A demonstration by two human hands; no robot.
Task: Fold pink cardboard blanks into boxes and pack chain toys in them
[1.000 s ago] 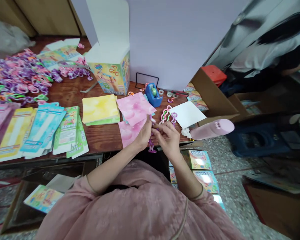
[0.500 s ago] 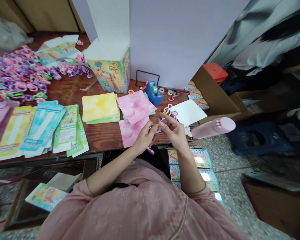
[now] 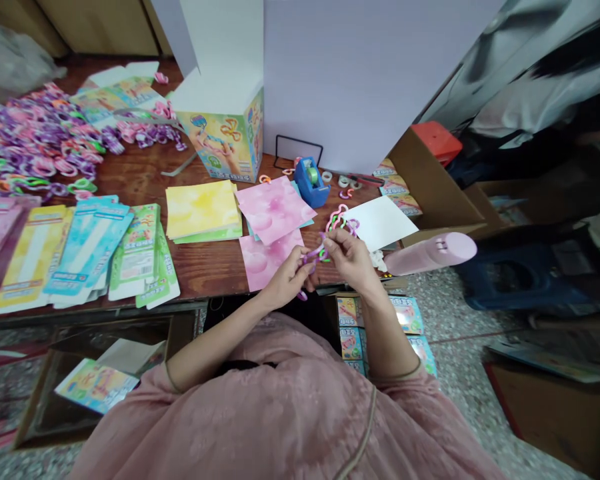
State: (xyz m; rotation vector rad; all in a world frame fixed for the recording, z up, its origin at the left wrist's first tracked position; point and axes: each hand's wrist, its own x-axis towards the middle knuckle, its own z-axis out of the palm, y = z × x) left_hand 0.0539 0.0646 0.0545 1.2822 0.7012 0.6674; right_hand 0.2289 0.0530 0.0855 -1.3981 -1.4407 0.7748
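A purple twisty tangle toy [image 3: 312, 256] with a bit of green is held between both hands at the table's front edge. My left hand [image 3: 289, 274] pinches its lower left part, and one purple end hangs below the fingers. My right hand [image 3: 351, 259] grips its upper right end between thumb and fingertips. Just beyond my right hand lie more tangle pieces [image 3: 338, 217] in pink, green and purple. Pink square cards [image 3: 276, 210] lie in front of my left hand, and a white sheet [image 3: 383, 223] is past my right hand.
A blue tape dispenser [image 3: 311, 182] stands behind the cards, near a printed display box [image 3: 225, 143]. Stacked colored cards [image 3: 87, 247] and a heap of tangle toys [image 3: 35, 137] cover the left. A pink bottle [image 3: 430, 253] lies at the right edge. A person [image 3: 530, 100] is at far right.
My right hand has shifted slightly, showing more of the purple tangle between the hands. The left hand keeps its pinch. The whole view has moved a little.
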